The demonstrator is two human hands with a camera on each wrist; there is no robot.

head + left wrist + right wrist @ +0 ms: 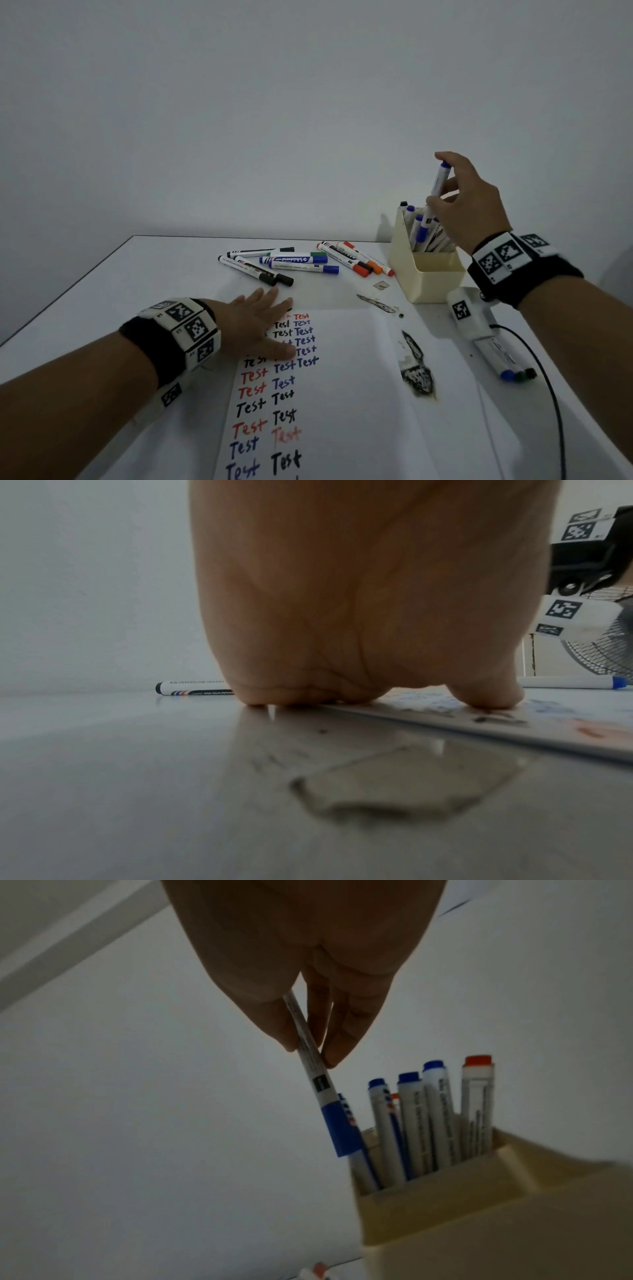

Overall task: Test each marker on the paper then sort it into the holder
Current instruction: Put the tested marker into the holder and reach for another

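My right hand (pixel 459 202) pinches a capped blue marker (pixel 433 202) (pixel 325 1099) cap-down, its lower end just above the back compartment of the cream holder (pixel 428 274) (pixel 479 1218). Several blue and red markers (pixel 431 1115) stand in that compartment. My left hand (pixel 260 325) (pixel 359 615) lies flat with straight fingers on the top left of the white paper (pixel 359 394), which carries rows of "Test" in black, red and blue. A loose pile of black, blue, green, red and orange markers (pixel 294 262) lies on the table beyond the paper.
Three more markers (pixel 507 363) lie on the table right of the paper under my right wrist, beside a black cable (pixel 548 383). Dark ink stains (pixel 416 366) mark the table near the paper's right edge. A fan (pixel 603 647) stands off to the right.
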